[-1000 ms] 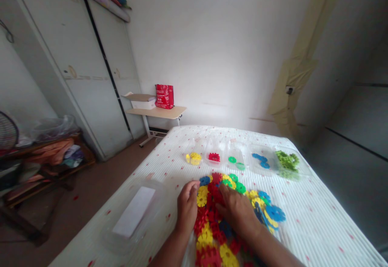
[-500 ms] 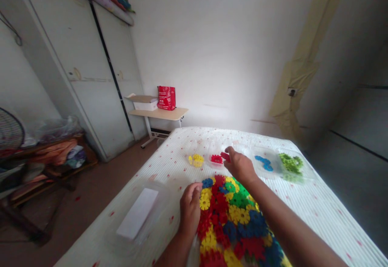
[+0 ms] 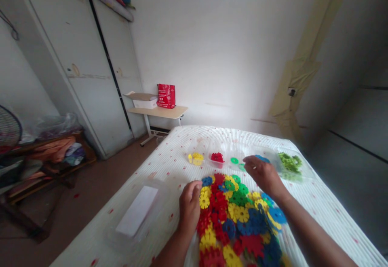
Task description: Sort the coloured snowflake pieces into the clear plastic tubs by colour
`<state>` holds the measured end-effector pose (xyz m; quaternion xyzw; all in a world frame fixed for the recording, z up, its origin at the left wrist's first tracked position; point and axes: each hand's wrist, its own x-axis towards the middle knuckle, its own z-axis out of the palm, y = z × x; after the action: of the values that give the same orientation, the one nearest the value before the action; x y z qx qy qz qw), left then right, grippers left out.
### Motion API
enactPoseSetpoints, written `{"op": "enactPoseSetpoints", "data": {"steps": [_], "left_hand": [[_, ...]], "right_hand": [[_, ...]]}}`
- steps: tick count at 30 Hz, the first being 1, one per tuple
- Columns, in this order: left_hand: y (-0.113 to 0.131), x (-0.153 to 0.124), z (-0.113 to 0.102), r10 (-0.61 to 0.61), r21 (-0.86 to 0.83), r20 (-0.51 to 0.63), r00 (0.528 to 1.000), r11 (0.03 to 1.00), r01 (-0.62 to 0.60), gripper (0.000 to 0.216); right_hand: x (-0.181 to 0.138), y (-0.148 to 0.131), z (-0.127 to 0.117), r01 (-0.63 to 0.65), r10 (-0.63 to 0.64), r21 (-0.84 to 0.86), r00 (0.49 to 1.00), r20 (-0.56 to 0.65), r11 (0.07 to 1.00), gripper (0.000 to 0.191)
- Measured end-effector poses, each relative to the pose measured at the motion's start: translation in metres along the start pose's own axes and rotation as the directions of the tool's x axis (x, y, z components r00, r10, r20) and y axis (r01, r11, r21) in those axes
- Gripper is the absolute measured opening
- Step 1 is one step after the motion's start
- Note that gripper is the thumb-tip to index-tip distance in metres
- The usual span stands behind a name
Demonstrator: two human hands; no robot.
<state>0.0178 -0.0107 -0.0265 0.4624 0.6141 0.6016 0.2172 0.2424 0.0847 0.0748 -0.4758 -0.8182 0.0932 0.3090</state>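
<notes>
A heap of flower-shaped plastic pieces [image 3: 242,214] in red, yellow, blue and green lies in front of me. At its left edge rests my left hand [image 3: 190,204], fingers loosely bent and holding nothing that I can see. My right hand [image 3: 266,178] hovers beyond the heap's right side, fingers stretched to the left with no piece visible in them. Close to its fingertips are a few green pieces [image 3: 234,160]. Farther left stand a clear container of red pieces [image 3: 216,157] and one of yellow pieces [image 3: 197,158]. Blue pieces [image 3: 261,158] are partly hidden behind my right hand.
A clear container of light green pieces [image 3: 290,162] stands at the far right. On the left of the striped tablecloth [image 3: 145,251], a white rectangular block [image 3: 138,210] lies in a clear tray. A small desk [image 3: 163,112] with a red bag [image 3: 166,96] is by the wall.
My right hand has let go of a red piece at the red container and moved right, uncovering the green pieces and covering part of the blue ones. My left hand stays put.
</notes>
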Motion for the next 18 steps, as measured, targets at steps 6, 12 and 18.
{"op": "enactPoseSetpoints", "data": {"steps": [6, 12, 18], "left_hand": [[0.002, -0.001, -0.001, 0.181, 0.167, 0.038, 0.983, 0.968, -0.185, 0.025], [0.001, -0.001, 0.0, 0.269, 0.309, 0.069, 0.961, 0.91, -0.277, 0.028], [0.0, -0.001, 0.0, 0.254, 0.358, 0.143, 0.957, 0.888, -0.289, 0.032]], "right_hand": [[-0.039, -0.001, 0.004, 0.034, -0.068, 0.191, 0.982, 0.175, 0.981, 0.026], [-0.044, -0.033, 0.03, 0.2, -0.244, 0.167, 0.919, 0.311, 0.965, 0.034], [-0.048, -0.047, 0.057, 0.309, -0.309, 0.072, 0.851, 0.425, 0.948, 0.034]]}}
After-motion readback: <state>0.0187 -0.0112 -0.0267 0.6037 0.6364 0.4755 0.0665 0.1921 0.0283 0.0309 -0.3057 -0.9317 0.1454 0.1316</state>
